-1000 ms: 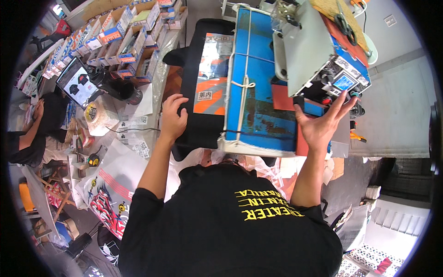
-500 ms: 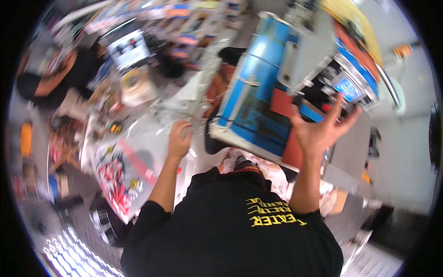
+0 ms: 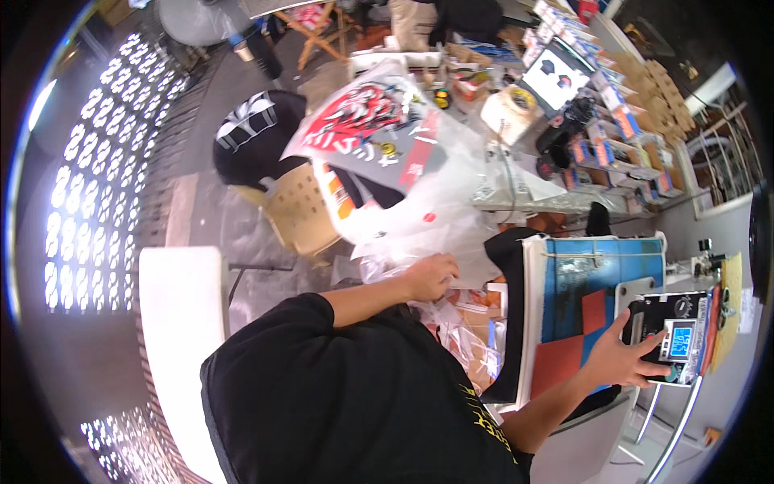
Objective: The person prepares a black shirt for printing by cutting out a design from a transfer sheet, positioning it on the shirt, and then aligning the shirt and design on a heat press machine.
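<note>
My right hand (image 3: pixel 622 356) reaches to a black control box (image 3: pixel 655 316) with a lit blue display (image 3: pixel 680 342). Its fingers are spread, with the fingertips over the box's front near a green button (image 3: pixel 672 374); whether they touch it I cannot tell. My left hand (image 3: pixel 431 277) is low over the near edge of the clear plastic sheeting (image 3: pixel 451 211), with its fingers loosely bent and nothing visible in them. Left of the control box is a blue panel (image 3: pixel 564 278) in a white frame, with red pads (image 3: pixel 556 361) on it.
A printed dark garment (image 3: pixel 379 129) lies under plastic on the table. Beyond it stand a monitor (image 3: pixel 556 77) and racks of small boxes (image 3: pixel 617 121). A tan stool (image 3: pixel 300 211), a white bench (image 3: pixel 184 323) and crumpled paper and plastic (image 3: pixel 476 335) are close to me.
My view has swung to the left, so the table now lies ahead. The right hand's spread fingers have come down to the control box. My left hand is now lower, by the plastic's edge.
</note>
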The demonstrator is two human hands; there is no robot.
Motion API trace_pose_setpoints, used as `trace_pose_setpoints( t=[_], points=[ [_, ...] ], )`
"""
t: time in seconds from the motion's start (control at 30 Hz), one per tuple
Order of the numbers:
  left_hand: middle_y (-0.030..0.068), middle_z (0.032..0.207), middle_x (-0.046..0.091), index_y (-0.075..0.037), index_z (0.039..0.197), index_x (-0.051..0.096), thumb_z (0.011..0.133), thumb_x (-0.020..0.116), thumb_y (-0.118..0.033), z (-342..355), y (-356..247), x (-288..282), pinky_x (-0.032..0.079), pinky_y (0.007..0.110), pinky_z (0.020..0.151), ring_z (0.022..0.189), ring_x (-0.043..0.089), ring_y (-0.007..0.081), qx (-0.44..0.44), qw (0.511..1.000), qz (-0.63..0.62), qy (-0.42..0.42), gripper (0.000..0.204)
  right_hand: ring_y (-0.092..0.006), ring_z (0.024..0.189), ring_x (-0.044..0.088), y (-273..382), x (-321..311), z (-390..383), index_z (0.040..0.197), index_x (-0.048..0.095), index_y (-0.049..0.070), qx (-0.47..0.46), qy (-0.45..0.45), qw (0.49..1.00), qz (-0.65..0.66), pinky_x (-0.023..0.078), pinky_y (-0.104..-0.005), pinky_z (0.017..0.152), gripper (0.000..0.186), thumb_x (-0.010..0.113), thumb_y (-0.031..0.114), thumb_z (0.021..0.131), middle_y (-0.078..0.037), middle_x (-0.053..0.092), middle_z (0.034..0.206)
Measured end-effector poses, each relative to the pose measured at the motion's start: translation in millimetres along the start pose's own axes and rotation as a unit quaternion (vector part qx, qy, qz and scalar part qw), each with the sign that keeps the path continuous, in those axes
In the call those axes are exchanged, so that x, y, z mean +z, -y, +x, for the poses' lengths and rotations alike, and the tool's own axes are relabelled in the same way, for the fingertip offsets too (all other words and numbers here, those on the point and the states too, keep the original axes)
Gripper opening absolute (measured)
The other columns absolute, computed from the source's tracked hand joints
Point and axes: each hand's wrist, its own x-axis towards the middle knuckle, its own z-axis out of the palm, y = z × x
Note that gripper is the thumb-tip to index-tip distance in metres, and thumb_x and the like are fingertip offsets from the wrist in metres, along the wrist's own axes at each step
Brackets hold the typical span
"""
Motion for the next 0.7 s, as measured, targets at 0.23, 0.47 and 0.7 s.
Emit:
trace_pose_setpoints(
  t=[0.23,0.47,0.7],
  points=[
    [0.0136,0.105,0.063,-0.003,0.094,0.066,0.084,0.057,-0.010,-123,-6,-8,0.049,0.041,0.090,0.102,0.060,0.0333,-0.099,0.994,0.000,-0.045,0.016,-0.0473,0.132,0.040,6,-43,-37,0.139,0.051,0.019,-0.127,0.149,0.980,0.033,0.022,-0.0694,0.108,0.068,0.071,0.050,0.081,-0.019,0.047,0.141],
    [0.0201,0.090,0.068,-0.005,0.086,0.068,0.084,0.054,-0.016,-230,94,-5,0.053,0.048,0.078,0.091,0.066,0.0394,-0.181,0.956,0.202,0.111,0.018,-0.0406,0.108,0.063,17,-39,40,0.120,0.063,0.006,-0.094,0.373,0.921,0.066,0.049,-0.0491,0.091,0.055,0.062,0.049,0.086,-0.023,0.067,0.115],
    [0.0173,0.088,0.070,-0.007,0.088,0.072,0.079,0.061,-0.024,-432,207,35,0.054,0.046,0.069,0.084,0.069,0.0354,-0.319,0.866,0.241,0.301,0.022,-0.0392,0.114,0.061,-1,-42,48,0.123,0.063,0.011,-0.084,0.402,0.910,0.063,0.049,-0.0482,0.096,0.053,0.066,0.046,0.083,-0.020,0.066,0.120]
  ],
)
